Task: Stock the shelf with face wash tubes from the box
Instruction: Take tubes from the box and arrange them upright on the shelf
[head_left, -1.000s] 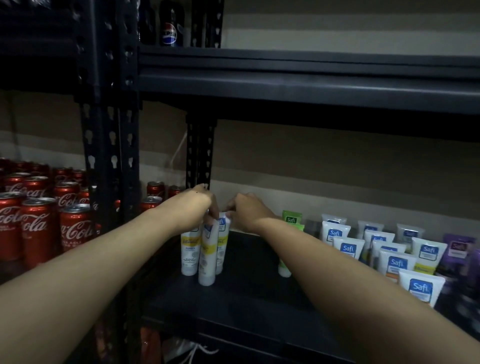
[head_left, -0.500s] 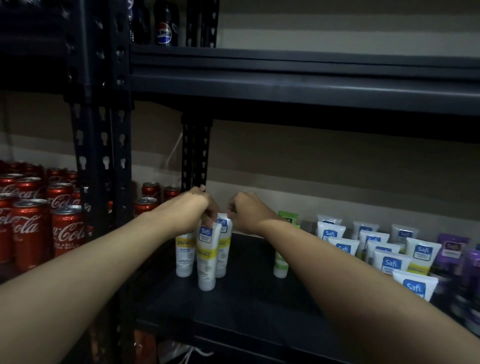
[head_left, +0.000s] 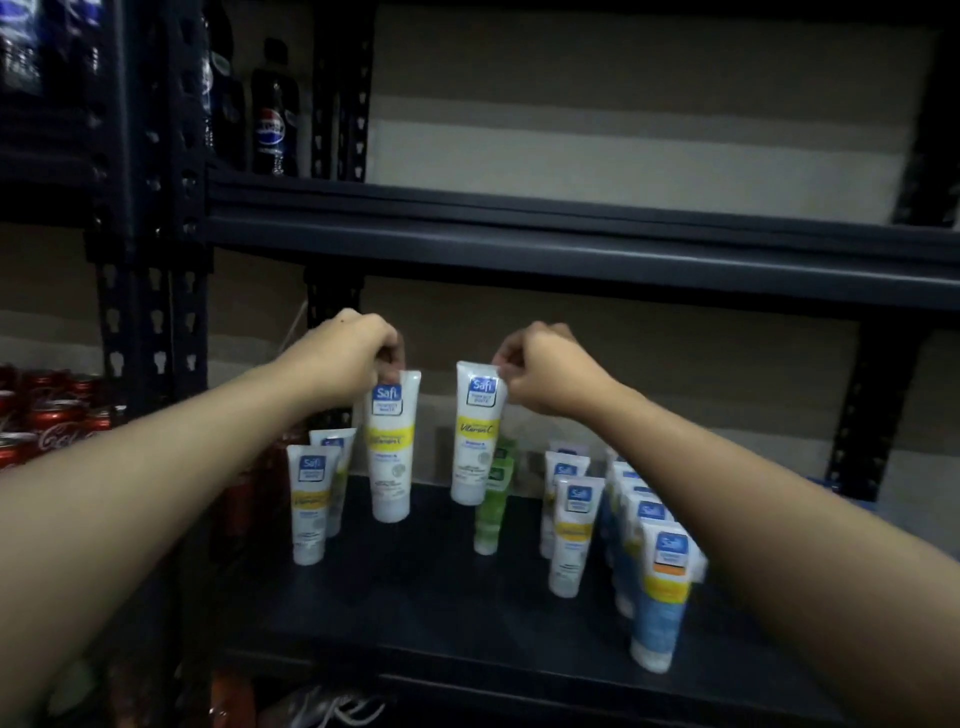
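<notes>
My left hand pinches the top of a white and yellow Safi face wash tube, held upright just above the dark shelf. My right hand grips the top corner of a second white and yellow tube, lifted clear of the shelf. Two more yellow-banded tubes stand at the shelf's left. A green tube stands behind the lifted one. Rows of Safi tubes fill the right side. No box is in view.
Red Coca-Cola cans fill the neighbouring shelf on the left, behind a black upright post. A Pepsi bottle stands on the upper shelf, which overhangs my hands. Bare shelf surface lies between the left and right tube groups.
Both hands have risen and spread apart, each lifting a tube from the left cluster. The camera has moved closer and tilted, so the shelf looks larger.
</notes>
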